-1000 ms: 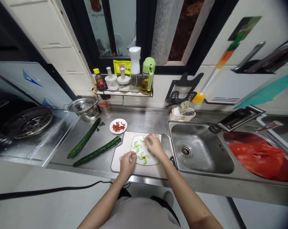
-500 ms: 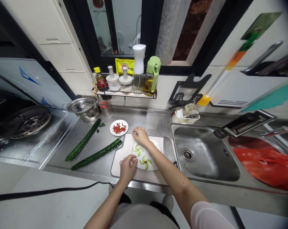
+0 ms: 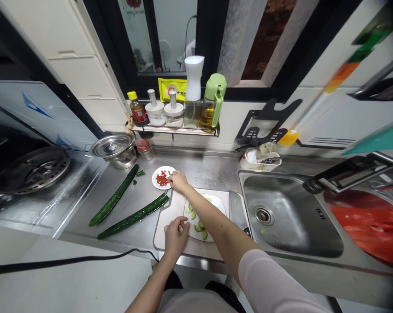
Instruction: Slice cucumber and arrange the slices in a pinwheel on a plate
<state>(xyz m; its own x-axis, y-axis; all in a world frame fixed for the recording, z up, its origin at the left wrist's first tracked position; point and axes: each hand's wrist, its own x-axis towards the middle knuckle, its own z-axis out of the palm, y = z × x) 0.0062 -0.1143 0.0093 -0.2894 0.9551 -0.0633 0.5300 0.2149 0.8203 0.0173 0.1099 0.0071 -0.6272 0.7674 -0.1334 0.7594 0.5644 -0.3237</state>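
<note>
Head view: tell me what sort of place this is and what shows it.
A kitchen, probably a home one: a steel sink is set in the counter, a small wall shelf holds bottles and lidded jars, and cucumbers lie beside a cutting board.

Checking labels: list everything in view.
Rectangular board: 1, pale, by sink
Rounded-square plate: 1, white, on board
Curved slices: several, green, on plate
Broad-bladed knife: 1, silver-black, on board
Small round dish: 1, white, behind board
Chopped bits: many, red, in dish
Long ridged cucumbers: 2, green, left counter
Lidded metal pot: 1, silver, back left
Red-lidded jar: 1, clear, beside pot
Bottles and jars: 5, mixed, wall shelf
Metal sink basin: 1, silver, right
Glossy bag: 1, red, far right
Left hand: 1, bare, at plate
Right hand: 1, bare, at dish
</note>
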